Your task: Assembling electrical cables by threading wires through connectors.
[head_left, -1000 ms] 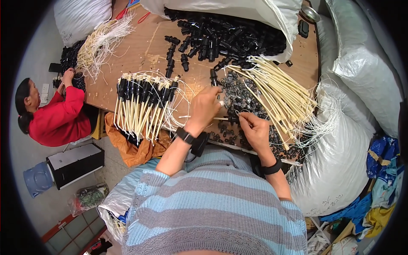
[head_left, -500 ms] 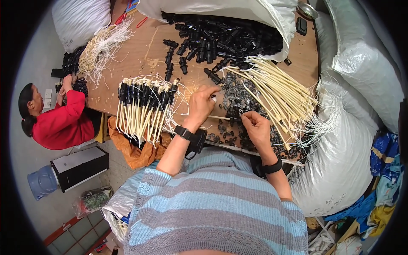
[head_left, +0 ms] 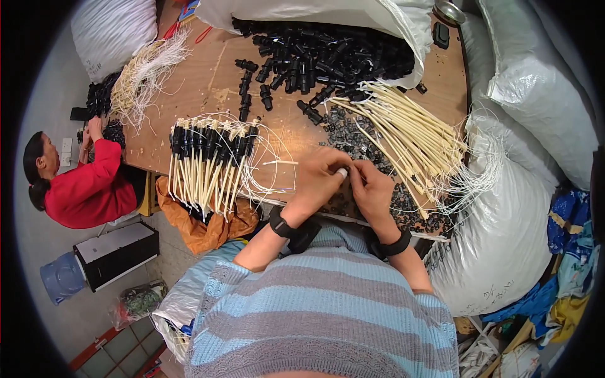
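My left hand (head_left: 318, 181) and my right hand (head_left: 374, 194) meet over the near part of the table, fingertips touching. A thin cream tube (head_left: 281, 162) with a white cord sticks out past the left side of my left hand, whose closed fingers cover the rest. White wrapping shows on my left thumb. My right thumb and index finger are pinched together; anything small between them is hidden. Around and beyond my hands lie small dark plastic pieces (head_left: 353, 140). To the left stands a row of cream tubes with black fittings (head_left: 213, 160); loose cream tubes (head_left: 413, 135) lie at right.
Black fittings (head_left: 302, 63) spill from a white sack (head_left: 315, 9) at the back. Full white sacks (head_left: 491, 246) crowd the right side. An orange bag (head_left: 205, 230) hangs below the table's front edge. A person in red (head_left: 85, 183) works at the far left.
My hands have come together, my left hand moving right and slightly down and my right hand turning in toward it. The tube between them is now covered, and its left end shows further out.
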The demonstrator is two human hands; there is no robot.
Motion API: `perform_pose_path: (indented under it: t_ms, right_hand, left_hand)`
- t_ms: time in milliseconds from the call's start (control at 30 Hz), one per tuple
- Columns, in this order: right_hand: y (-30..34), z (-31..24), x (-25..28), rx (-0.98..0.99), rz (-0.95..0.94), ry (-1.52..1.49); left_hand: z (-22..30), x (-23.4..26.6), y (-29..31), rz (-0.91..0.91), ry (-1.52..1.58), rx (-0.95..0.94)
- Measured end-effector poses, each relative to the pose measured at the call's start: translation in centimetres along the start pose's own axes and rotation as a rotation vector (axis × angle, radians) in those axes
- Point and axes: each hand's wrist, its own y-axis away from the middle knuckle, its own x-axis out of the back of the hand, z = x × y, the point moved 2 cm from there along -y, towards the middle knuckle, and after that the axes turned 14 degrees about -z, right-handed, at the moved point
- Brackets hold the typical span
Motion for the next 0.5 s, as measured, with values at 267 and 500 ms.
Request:
perform_pose_path:
  t_ms: [267, 500]
  right_hand:
    - [0.5, -0.7, 0.1, 0.266, 0.063, 0.277]
    - [0.2, -0.2, 1.6, -0.128, -0.153, -0.661]
  left_hand:
    - [-1.3, 0.3, 0.1, -0.037, 0.333, 0.235]
    - [0.0, 1.7, -0.6, 0.04, -0.157, -0.112]
